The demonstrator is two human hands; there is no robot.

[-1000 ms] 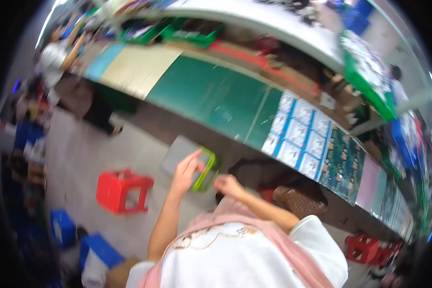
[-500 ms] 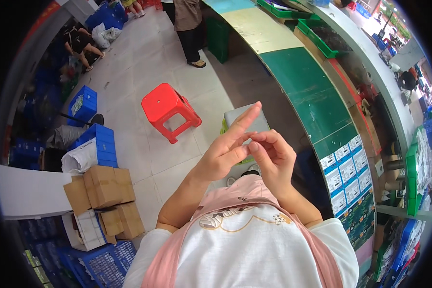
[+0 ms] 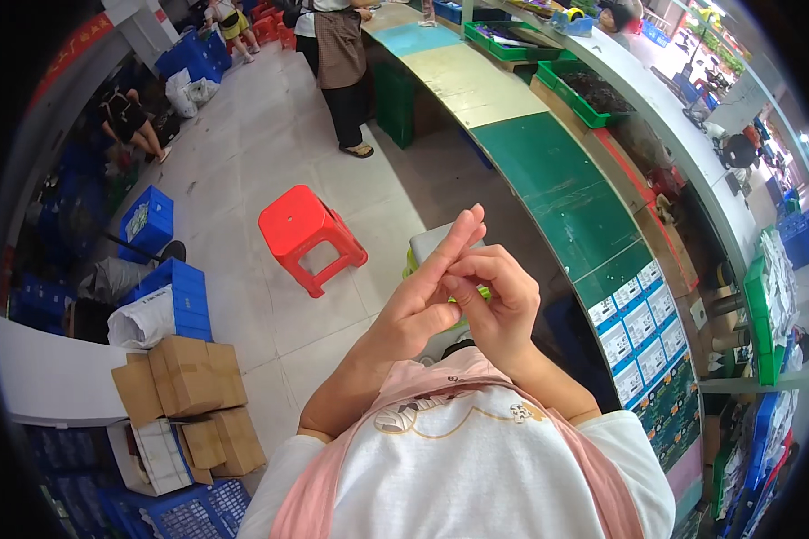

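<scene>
In front of my chest, my left hand [image 3: 420,304] is held up with its long fingers stretched out away from me. Against those fingers rests my right hand [image 3: 502,301], its fingers curled and its thumb and index finger pinched together. Whether the pinch holds a left fingertip or some small thing cannot be made out. Beyond the hands, a stool with a grey top [image 3: 440,241] and light-green sides is partly covered by them. A red plastic stool [image 3: 306,232] stands on the floor to the left.
A long workbench [image 3: 562,175] with a green top curves along the right, bearing printed sheets [image 3: 638,328]. Green trays [image 3: 589,90] stand behind it. Cardboard boxes [image 3: 193,373] and blue crates [image 3: 178,301] are stacked at left. A person in an apron [image 3: 337,63] stands at the far bench.
The surroundings have shifted slightly lower and left in view. My right fingers have moved up over the left fingers, and the two hands sit closer together.
</scene>
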